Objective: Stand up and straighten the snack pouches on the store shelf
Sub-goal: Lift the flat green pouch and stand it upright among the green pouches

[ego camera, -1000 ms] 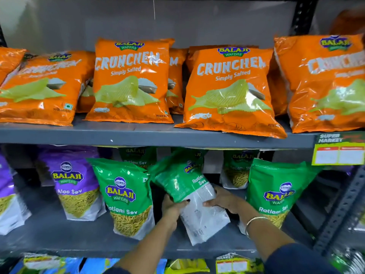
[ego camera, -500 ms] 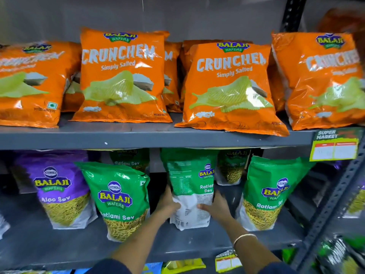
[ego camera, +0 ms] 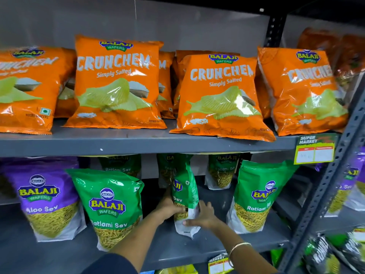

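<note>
A green Ratlami Sev pouch (ego camera: 185, 196) stands upright on the lower grey shelf (ego camera: 177, 250), turned edge-on so only a sliver of its front shows. My left hand (ego camera: 167, 209) grips its lower left side. My right hand (ego camera: 203, 215) holds its white bottom from the right, thumb across the front. A second green Ratlami Sev pouch (ego camera: 110, 204) stands to the left and a third green pouch (ego camera: 256, 194) to the right, both facing forward. A purple Aloo Sev pouch (ego camera: 45, 196) stands at the far left.
More green pouches (ego camera: 221, 171) stand in the back row. Orange Crunchem chip bags (ego camera: 116, 82) lean along the upper shelf (ego camera: 138, 144). A price tag (ego camera: 314, 149) hangs at that shelf's right end beside a grey perforated upright (ego camera: 331, 180). Other packets fill the neighbouring rack.
The held pouch went from tilted with its back facing me to upright, then rotated to edge-on. Both hands stayed on its lower part. The view has shifted down and left.
</note>
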The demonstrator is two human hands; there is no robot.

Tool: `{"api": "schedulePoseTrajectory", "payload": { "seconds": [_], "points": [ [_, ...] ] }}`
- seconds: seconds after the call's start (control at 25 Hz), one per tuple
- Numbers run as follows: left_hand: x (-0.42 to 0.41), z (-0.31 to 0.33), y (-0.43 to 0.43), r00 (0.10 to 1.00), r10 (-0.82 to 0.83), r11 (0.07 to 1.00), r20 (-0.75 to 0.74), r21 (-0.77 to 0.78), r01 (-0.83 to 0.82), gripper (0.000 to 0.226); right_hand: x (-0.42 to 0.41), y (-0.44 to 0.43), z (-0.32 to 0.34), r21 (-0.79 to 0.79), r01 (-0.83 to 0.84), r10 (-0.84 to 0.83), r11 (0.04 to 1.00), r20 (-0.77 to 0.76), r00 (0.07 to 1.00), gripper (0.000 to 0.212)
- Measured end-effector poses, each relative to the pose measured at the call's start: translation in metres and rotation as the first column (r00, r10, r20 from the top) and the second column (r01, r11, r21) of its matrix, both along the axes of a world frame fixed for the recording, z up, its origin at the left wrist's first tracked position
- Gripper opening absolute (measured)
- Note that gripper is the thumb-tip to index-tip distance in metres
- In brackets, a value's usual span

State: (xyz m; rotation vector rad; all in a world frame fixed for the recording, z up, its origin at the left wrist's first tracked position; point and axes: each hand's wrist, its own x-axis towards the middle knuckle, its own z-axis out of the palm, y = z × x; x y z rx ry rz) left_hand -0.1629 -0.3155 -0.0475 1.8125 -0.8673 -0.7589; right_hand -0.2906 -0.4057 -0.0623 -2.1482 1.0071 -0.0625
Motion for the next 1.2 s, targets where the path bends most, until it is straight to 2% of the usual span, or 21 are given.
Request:
{"api": "schedulePoseTrajectory", "payload": {
  "seconds": [0.08,0.16,0.24,0.36,0.48,0.64,0.72,0.8,0.88,1.04,1.2],
  "points": [
    [0.003,0.002,-0.004,0.999,-0.037,0.999,-0.034,-0.005,0.037,0.092,0.005,0.003,-0.002,-0.054,0.058,-0.052,0.997,0.091,0.995,0.103],
    [0.011,0.007,-0.004,0.996,-0.042,0.999,-0.073,-0.003,0.042,0.092,0.005,-0.004,-0.006,0.03,0.141,-0.144,0.99,0.221,0.965,0.075],
    [0.019,0.012,-0.002,0.994,-0.056,0.998,-0.091,0.029,0.059,0.093,-0.001,-0.015,-0.003,0.123,0.142,-0.171,0.982,0.274,0.946,0.059],
    [0.024,0.012,-0.002,0.998,0.021,0.997,-0.061,0.07,-0.017,0.103,-0.004,-0.033,-0.004,-0.019,0.234,-0.218,0.972,0.293,0.931,0.031],
    [0.019,0.012,-0.008,0.994,0.032,0.998,-0.108,0.061,-0.026,0.09,-0.003,-0.037,0.0,-0.112,0.316,-0.274,0.942,0.286,0.918,0.011],
    [0.014,0.006,-0.011,0.996,0.062,0.998,-0.063,0.02,-0.061,0.084,-0.008,-0.044,0.002,-0.105,0.356,-0.316,0.928,0.283,0.906,0.011],
    [0.016,0.004,-0.011,0.995,0.063,0.998,-0.073,0.001,-0.063,0.087,-0.008,-0.047,0.001,0.052,0.296,-0.296,0.954,0.324,0.899,0.012],
    [0.015,0.001,-0.009,0.995,0.01,1.0,-0.103,-0.008,-0.011,0.089,-0.011,-0.047,0.0,0.316,0.114,-0.24,0.942,0.396,0.886,0.041],
    [0.012,-0.003,-0.008,0.992,-0.057,0.998,-0.115,-0.011,0.056,0.092,-0.014,-0.046,0.002,0.452,-0.017,-0.209,0.892,0.445,0.871,0.064],
    [0.014,-0.011,-0.008,0.993,-0.016,1.0,-0.115,-0.016,0.014,0.078,-0.013,-0.044,0.006,0.437,-0.062,-0.171,0.897,0.472,0.865,0.065],
    [0.01,-0.015,0.003,0.994,0.04,0.999,-0.106,-0.026,-0.043,0.073,-0.018,-0.035,0.007,0.42,-0.06,-0.167,0.905,0.483,0.86,0.065]
  ]
}}
